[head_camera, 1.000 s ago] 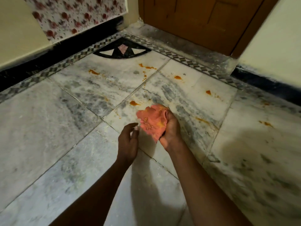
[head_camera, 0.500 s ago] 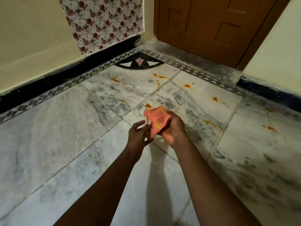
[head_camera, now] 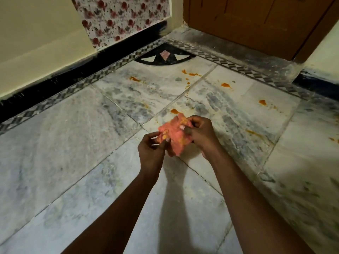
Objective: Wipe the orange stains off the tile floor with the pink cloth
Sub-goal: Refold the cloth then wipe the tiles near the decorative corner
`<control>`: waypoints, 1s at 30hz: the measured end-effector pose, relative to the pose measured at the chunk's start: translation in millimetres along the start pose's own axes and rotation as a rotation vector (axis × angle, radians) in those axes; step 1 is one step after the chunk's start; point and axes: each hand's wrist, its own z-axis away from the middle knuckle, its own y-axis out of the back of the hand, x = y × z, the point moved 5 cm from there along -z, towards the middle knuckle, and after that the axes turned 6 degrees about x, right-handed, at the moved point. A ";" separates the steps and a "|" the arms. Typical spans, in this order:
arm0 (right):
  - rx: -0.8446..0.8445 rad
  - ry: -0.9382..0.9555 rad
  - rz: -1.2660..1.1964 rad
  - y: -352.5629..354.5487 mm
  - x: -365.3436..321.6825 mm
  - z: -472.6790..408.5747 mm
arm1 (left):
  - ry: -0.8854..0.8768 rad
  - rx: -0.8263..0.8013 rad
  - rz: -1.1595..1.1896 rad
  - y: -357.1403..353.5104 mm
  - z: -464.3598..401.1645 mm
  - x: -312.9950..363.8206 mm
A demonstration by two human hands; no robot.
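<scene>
the pink cloth [head_camera: 174, 136] is bunched up and held in the air above the tile floor [head_camera: 73, 143], between both hands. the left hand [head_camera: 151, 153] pinches its near edge and the right hand [head_camera: 200, 133] grips its far side with closed fingers. orange stains [head_camera: 190, 73] lie on the tiles beyond, near the wooden door [head_camera: 256, 21].

I see the pink cloth [head_camera: 174, 136] bunched up, marked with orange-yellow smears, held above the tile floor [head_camera: 73, 143]. Orange stains [head_camera: 190, 73] lie scattered across the grey-veined marble tiles beyond it, nearest one just beside.
</scene>
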 end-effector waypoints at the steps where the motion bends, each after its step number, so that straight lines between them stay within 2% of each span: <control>1: 0.032 -0.011 0.009 2.6 7.8 -7.0 | -0.009 0.000 -0.031 -2.4 -3.6 -3.9; 2: 0.096 -0.038 0.091 9.5 16.0 -10.5 | -0.022 -0.007 -0.100 -4.5 -7.1 -7.5; 4: 0.268 -0.079 0.465 26.2 34.8 -8.1 | -0.066 0.005 -0.340 -3.7 -17.0 -18.5; 5: 0.318 -0.057 0.650 30.1 42.0 -3.5 | -0.106 0.031 -0.461 -0.2 -23.9 -22.1; 6: 0.337 0.042 0.750 27.0 47.8 -0.9 | -0.150 0.046 -0.562 3.1 -33.3 -25.8; 8: 0.279 0.298 0.809 6.0 61.6 4.2 | -0.252 0.037 -0.727 10.2 -54.8 -27.3; 10: 0.203 0.395 0.950 -19.0 86.5 -0.2 | -0.388 0.007 -0.862 15.6 -87.6 -23.6; 12: 0.237 0.395 1.065 -38.0 102.0 -12.3 | -0.508 0.007 -1.011 23.3 -130.3 -22.5; 15: 0.326 0.270 1.090 -61.7 103.4 -36.7 | -0.545 0.037 -1.176 37.0 -187.1 -25.4; 17: 0.280 0.315 1.112 -87.3 97.4 -42.3 | -0.561 0.076 -1.181 44.2 -206.0 -30.3; 19: 0.128 0.452 1.139 -105.7 91.3 -26.2 | -0.545 0.138 -1.114 53.0 -209.8 -33.1; 22: 0.021 0.535 1.184 -78.0 88.2 19.6 | -0.492 0.158 -1.092 52.6 -206.9 -29.9; 24: 0.116 0.412 1.232 -43.6 93.7 10.9 | -0.464 0.147 -1.120 52.1 -209.3 -25.8; 27: 0.502 0.090 1.170 -32.8 97.9 -70.0 | -0.467 0.155 -1.111 52.5 -212.8 -28.8; 28: 0.561 0.047 1.117 -47.7 93.0 -101.4 | -0.469 0.160 -1.108 52.6 -212.0 -29.9; 30: 0.496 0.118 1.084 -100.0 79.4 -139.7 | -0.463 0.179 -1.115 54.6 -214.7 -32.6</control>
